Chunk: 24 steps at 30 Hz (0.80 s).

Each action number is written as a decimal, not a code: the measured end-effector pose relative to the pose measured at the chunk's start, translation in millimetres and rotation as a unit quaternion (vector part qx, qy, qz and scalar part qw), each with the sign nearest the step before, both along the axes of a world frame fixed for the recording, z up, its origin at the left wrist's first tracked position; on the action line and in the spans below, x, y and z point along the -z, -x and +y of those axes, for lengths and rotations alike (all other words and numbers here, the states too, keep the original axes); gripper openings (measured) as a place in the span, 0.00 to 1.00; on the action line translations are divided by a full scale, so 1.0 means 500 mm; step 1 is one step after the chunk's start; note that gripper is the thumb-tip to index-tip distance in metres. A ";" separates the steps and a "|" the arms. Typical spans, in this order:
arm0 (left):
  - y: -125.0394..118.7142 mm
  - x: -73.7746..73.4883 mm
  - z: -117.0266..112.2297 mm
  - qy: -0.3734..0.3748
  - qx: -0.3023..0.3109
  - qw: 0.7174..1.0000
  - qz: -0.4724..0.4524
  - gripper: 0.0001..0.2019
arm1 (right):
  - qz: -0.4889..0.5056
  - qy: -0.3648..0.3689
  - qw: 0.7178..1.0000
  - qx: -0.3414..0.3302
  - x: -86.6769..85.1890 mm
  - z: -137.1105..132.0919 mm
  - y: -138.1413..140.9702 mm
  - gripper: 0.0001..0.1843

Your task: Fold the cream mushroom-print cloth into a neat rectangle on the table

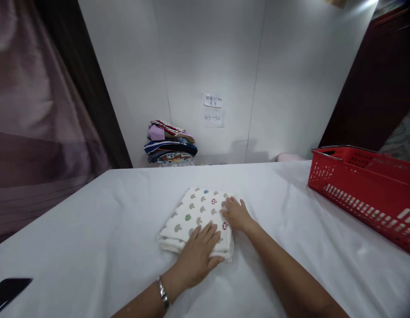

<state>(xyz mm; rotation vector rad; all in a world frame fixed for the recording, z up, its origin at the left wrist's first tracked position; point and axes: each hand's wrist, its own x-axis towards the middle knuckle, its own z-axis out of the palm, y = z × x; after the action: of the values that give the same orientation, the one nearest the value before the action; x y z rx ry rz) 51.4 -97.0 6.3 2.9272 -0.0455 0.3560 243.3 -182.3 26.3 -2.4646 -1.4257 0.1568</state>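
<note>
A folded white cloth (191,212) printed with grey, red, green and blue mushrooms lies in the middle of the white-covered table (125,247). Its layers show along the near edge. My left hand (200,254) rests flat on the cloth's near part, fingers stretched out, with a silver bracelet at the wrist. Over the cloth's right edge lies my right hand (236,213), its fingers extended on the fabric. Neither hand grips anything.
A red plastic basket (364,190) with a metal handle stands at the right. Beyond the far edge rises a stack of folded clothes (172,145). A dark flat object (9,291) lies near left. Paper notes (214,118) hang on the wall. A curtain (36,132) hangs left.
</note>
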 end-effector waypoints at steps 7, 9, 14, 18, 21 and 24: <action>0.058 -0.029 -0.025 0.033 -0.045 0.997 -0.059 0.12 | -0.038 -0.023 0.992 -0.122 0.021 -0.019 0.108 0.24; 0.064 -0.042 0.000 0.045 -0.097 0.990 -0.093 0.13 | -0.036 -0.022 0.992 -0.118 0.022 -0.027 0.116 0.24; 0.092 -0.043 0.111 0.086 -0.221 0.949 -0.209 0.13 | -0.010 -0.041 0.982 -0.185 0.017 -0.049 0.151 0.22; 0.126 -0.032 0.157 0.160 -0.252 0.940 -0.166 0.20 | -0.043 -0.052 0.981 -0.181 0.035 -0.059 0.172 0.24; 0.135 -0.031 0.153 0.172 -0.218 0.952 -0.127 0.19 | -0.036 -0.080 0.975 -0.205 0.035 -0.061 0.169 0.20; 0.128 -0.025 0.142 0.125 -0.168 0.971 -0.115 0.17 | -0.044 -0.118 0.971 -0.205 0.022 -0.058 0.168 0.16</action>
<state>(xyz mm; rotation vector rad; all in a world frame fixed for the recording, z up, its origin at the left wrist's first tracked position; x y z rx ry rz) -12.4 -25.9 18.9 2.6234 0.4342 0.6962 159.3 -211.5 15.2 -1.9877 -1.8590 -0.0370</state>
